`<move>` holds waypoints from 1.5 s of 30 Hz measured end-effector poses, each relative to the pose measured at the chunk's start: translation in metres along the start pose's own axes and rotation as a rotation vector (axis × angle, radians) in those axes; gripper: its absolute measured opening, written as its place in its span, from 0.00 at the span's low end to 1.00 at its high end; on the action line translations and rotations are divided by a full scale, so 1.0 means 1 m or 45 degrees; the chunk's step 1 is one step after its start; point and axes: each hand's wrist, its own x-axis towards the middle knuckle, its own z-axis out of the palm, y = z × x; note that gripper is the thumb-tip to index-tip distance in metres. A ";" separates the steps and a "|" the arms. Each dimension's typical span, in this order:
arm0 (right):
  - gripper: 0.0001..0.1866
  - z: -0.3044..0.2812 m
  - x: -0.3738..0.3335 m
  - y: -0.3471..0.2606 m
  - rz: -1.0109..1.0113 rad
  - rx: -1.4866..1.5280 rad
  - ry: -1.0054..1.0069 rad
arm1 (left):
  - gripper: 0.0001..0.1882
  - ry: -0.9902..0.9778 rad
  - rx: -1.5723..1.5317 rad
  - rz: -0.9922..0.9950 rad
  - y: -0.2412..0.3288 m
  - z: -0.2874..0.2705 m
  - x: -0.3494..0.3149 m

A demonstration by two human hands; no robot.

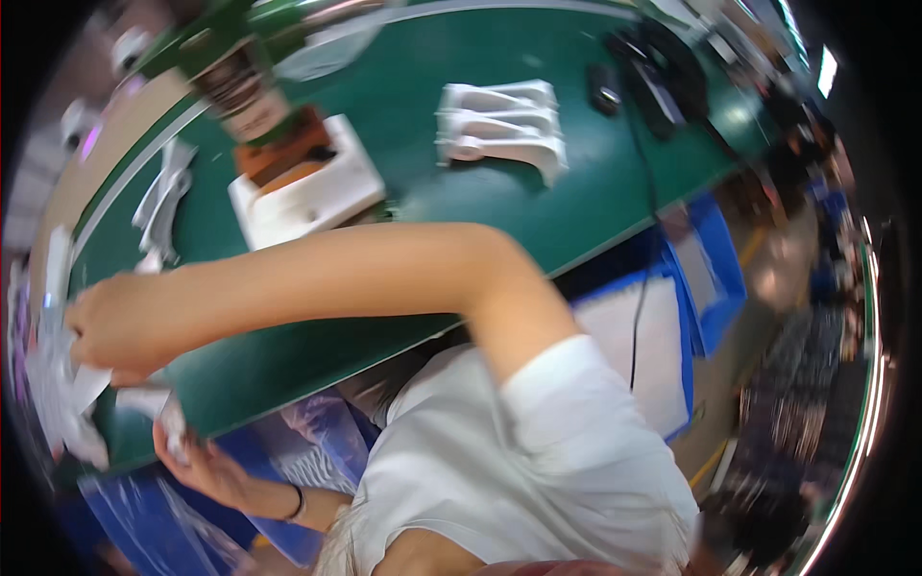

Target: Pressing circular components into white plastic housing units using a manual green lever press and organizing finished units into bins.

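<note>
My right arm stretches across the green table to the far left, where my right hand (127, 324) is beside a pile of white parts (62, 398), partly in clear plastic. Its fingers are curled and blurred by motion; what they hold, if anything, is hidden. Lower down, at the table's near left edge, my left hand (209, 473) wears a dark wristband. Its fingers are closed round a small white part (173, 428). A pale flat piece (144, 397) shows between the two hands; I cannot tell whether either one touches it.
A white block fixture (312, 197) with an orange-brown piece stands under a green machine (216, 43). White ribbed parts (501, 125) lie at the table's middle back, another white part (163, 202) at left. Blue bins (706, 274) and a cable (642, 182) are at right.
</note>
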 end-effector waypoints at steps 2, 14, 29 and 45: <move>0.15 -0.050 -0.030 -0.032 -0.011 0.020 0.098 | 0.24 -0.225 -0.044 -0.036 -0.016 -0.010 0.009; 0.22 -0.153 -0.156 -0.106 0.198 -0.466 -0.154 | 0.14 -0.808 -0.110 -0.483 0.039 0.120 -0.012; 0.16 -0.147 -0.180 -0.104 0.238 -0.829 -0.293 | 0.16 -1.090 -0.228 -0.515 0.032 0.155 -0.026; 0.19 -0.155 -0.200 -0.092 0.242 -0.779 -0.202 | 0.09 -0.857 -0.072 -0.477 0.032 0.181 -0.040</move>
